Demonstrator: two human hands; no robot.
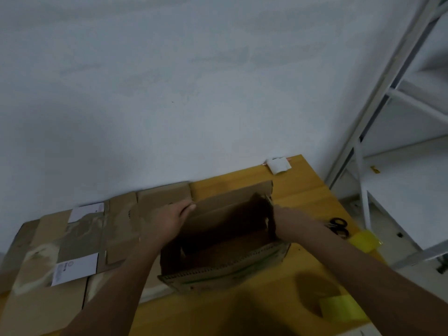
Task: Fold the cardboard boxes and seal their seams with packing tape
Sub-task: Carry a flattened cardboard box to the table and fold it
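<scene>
The open box (225,241) is standing mid-desk (305,192). The left hand (169,219) is gripping its left wall, fingers curled over the edge; the right hand (282,224) is holding its right wall, fingers hidden. Flattened boxes (80,238) are lying along the left edge, scissors (339,226) near the right edge.

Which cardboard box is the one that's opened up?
The box in the middle, gripped by both hands, stands open with a dark hollow inside. The cartons at the left lie flat, bearing white labels.

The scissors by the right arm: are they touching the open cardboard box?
Apart. In the head view the scissors lie on the table beyond the right forearm, with bare tabletop between them and the open cardboard box.
</scene>
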